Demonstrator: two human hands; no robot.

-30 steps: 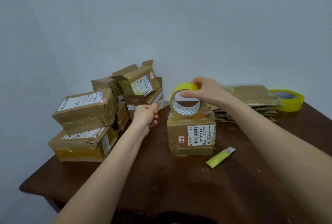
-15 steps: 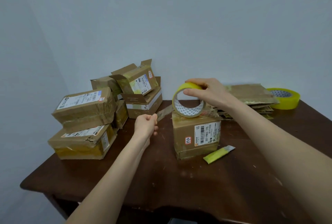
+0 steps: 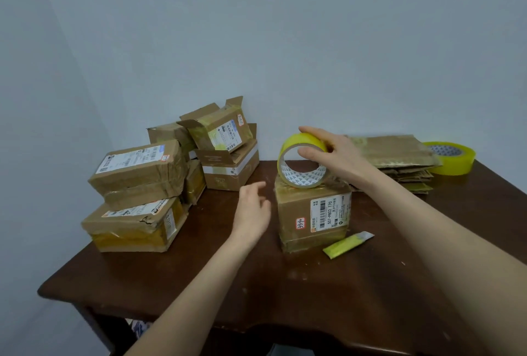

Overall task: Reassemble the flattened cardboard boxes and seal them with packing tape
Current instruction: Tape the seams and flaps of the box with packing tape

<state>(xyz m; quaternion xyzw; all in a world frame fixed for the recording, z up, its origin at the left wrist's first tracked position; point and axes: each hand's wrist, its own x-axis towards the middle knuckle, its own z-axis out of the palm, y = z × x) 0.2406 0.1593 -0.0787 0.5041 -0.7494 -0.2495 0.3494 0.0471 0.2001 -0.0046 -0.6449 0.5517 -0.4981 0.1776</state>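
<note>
Your right hand [image 3: 340,157] curls over the tape roll [image 3: 296,141], which stands on edge atop the small box [image 3: 302,213]. Your left hand [image 3: 252,210] hangs loose and empty beside it. You seem mid-seal, so next find the tape's free end.

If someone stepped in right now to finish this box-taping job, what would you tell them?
Right hand grips the tape roll, standing on edge atop the centre box. Left hand is open beside that box, holding nothing.
Yellow cutter lies at the box's front right; spare roll and flattened cardboard stack sit back right.
Done: taped boxes stacked left.
To do: open-flapped boxes at the back, plus the flat stack.
</note>
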